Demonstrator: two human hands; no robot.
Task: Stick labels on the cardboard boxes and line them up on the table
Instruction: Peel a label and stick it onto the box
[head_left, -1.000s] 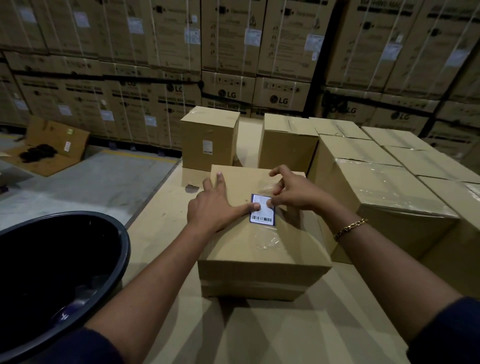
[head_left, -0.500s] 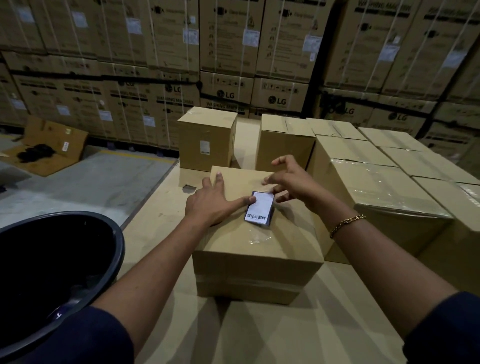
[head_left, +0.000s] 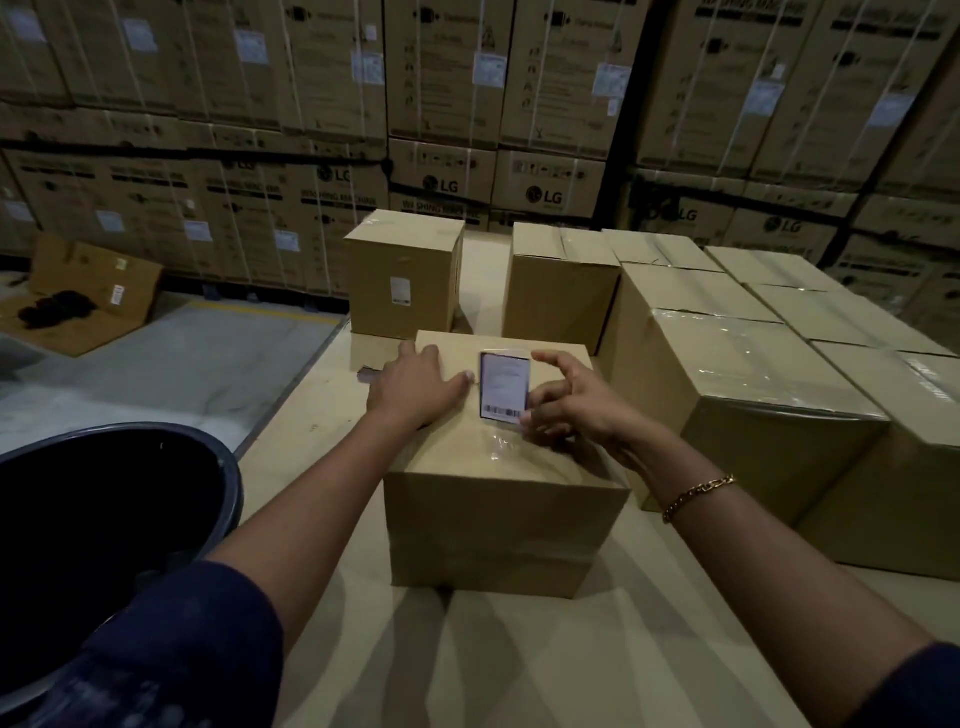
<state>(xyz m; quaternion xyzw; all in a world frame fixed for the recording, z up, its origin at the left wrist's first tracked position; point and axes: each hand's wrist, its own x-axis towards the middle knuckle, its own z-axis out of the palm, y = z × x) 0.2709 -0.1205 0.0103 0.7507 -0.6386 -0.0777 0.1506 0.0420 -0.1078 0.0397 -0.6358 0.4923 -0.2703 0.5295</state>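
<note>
1. Round dark plastic bin (head_left: 231, 483), off the table's left edge. I cannot make out its contents.

2. Pale flat table (head_left: 519, 670), bare along its near edge.

3. Plain brown cardboard box (head_left: 498, 530), sealed with clear tape, standing close to the table's left edge. This is the box in hand.
   - My left hand (head_left: 415, 389) lies flat on its top, fingers straight, gripping nothing.
   - My right hand (head_left: 576, 410) is curled, thumb and fingers pinching the right edge of the white barcode label (head_left: 504, 384).
   - The label sits on the box top toward its far edge. I cannot tell whether it is pressed fully flat.
   - Writing: a barcode along the lower edge. The print above is too blurred to read.

4. Taller brown box (head_left: 402, 322), further along the left edge, with a small white sticker (head_left: 400, 290) on its near face. I judge this one done.

5. Block of taped brown cartons (head_left: 753, 405) filling the table's right side. No label shows on any visible face, so these are probably left to do, and the lining up has barely begun.

6. Wall of large strapped cartons (head_left: 545, 78) beyond the table, printed "LG", one also "WASHING MACHINE". Their white stickers are illegible.
</note>
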